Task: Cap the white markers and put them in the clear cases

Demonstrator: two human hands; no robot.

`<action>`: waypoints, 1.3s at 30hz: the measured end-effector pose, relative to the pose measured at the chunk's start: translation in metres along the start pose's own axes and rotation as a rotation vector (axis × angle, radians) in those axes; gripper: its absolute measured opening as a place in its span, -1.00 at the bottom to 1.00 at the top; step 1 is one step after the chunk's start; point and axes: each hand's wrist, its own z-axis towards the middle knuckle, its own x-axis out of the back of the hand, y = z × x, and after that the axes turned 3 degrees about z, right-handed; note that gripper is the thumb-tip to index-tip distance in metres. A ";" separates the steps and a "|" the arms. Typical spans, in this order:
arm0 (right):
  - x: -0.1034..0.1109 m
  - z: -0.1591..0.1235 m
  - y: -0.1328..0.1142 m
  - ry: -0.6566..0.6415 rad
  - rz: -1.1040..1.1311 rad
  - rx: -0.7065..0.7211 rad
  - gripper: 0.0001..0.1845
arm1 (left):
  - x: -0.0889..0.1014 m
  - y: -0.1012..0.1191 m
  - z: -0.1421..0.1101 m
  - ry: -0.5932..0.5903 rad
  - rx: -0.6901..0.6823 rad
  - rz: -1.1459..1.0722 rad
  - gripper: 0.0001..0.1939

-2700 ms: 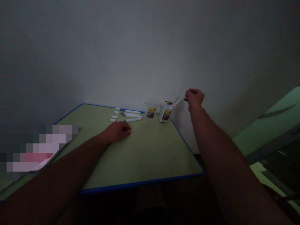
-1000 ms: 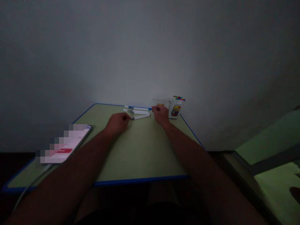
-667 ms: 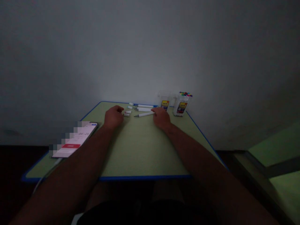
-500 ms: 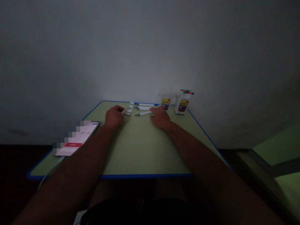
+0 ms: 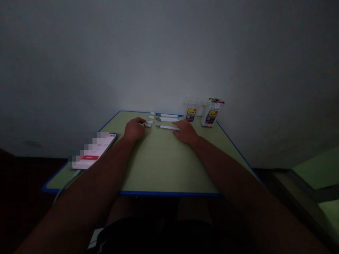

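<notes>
My left hand [image 5: 134, 129] rests on the green table [image 5: 159, 165] with its fingers curled, the fingertips right beside two small white caps [image 5: 148, 124]. What the fingers hold, if anything, is not visible. My right hand [image 5: 185, 130] lies palm down with fingers stretched out, the fingertips touching the right end of an uncapped white marker [image 5: 166, 127]. Two more white markers [image 5: 167, 118] lie just behind it, with two further caps [image 5: 152, 115] at their left ends.
A clear tub full of coloured markers [image 5: 212, 113] stands at the table's far right corner, a second clear tub [image 5: 190, 109] to its left. A lit phone [image 5: 94, 151] with a cable lies at the left edge. A wall stands close behind the table.
My right hand left the tub of markers and came down to the loose markers on the table. The nearest marker has turned more level. The view has shifted, so the table sits further right.
</notes>
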 end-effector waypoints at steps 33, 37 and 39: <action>0.034 -0.006 -0.017 0.032 1.165 -0.586 -0.85 | -0.012 -0.008 0.003 -0.060 -0.184 0.219 -0.71; 0.037 -0.007 -0.019 -0.014 1.351 -0.622 -0.85 | -0.011 -0.006 0.002 -0.069 -0.165 0.205 -0.74; 0.039 -0.007 -0.020 -0.028 1.393 -0.629 -0.84 | -0.009 -0.001 -0.002 -0.065 -0.166 0.155 -0.74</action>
